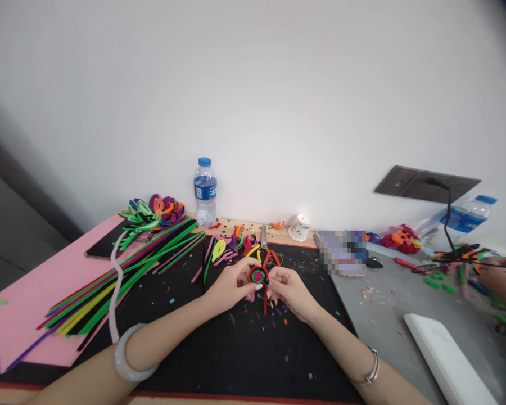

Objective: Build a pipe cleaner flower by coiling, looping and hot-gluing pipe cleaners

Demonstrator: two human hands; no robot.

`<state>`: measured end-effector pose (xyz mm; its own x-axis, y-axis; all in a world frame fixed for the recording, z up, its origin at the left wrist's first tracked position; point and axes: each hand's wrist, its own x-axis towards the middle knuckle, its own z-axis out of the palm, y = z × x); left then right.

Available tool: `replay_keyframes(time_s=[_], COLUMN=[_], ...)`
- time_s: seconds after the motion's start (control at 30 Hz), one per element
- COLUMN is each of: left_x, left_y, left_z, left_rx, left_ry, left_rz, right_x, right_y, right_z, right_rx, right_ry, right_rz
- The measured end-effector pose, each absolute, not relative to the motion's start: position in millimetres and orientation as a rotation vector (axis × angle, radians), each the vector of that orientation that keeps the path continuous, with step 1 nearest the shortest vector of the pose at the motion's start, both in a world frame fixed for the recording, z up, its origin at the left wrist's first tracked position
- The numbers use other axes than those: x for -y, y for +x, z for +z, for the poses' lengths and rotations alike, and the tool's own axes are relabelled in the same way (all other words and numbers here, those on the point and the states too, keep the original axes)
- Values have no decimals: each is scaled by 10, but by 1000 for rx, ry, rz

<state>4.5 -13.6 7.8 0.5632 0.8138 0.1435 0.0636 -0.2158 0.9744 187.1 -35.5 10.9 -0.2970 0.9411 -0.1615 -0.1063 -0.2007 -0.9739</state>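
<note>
Pipe-cleaner coil (258,275), pink centre ringed green, red and black, red stem below, pinched between both hands (261,286).

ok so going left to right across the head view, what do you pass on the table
pink sheet → pipe cleaner bundle → left hand → coiled red-green piece → right hand → white paper cup → white flat box

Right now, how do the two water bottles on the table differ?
The upright water bottle stands against the wall behind the black mat; the tipped water bottle lies tilted at the far right near a cable. The upright one sits beside pipe-cleaner flowers; the tipped one is partly hidden. Both are clear, with blue caps and blue labels.
</note>
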Motion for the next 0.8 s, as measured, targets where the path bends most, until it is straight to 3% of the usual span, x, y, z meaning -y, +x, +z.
replay_keyframes(time_s=[0.8], left_x=[143], left_y=[43], left_z=[65], left_rx=[-737], left_ry=[1668], left_rz=[813], right_x=[349], right_y=[1871], right_z=[97], right_rx=[1220], right_ry=[-1067], right_rz=[1634])
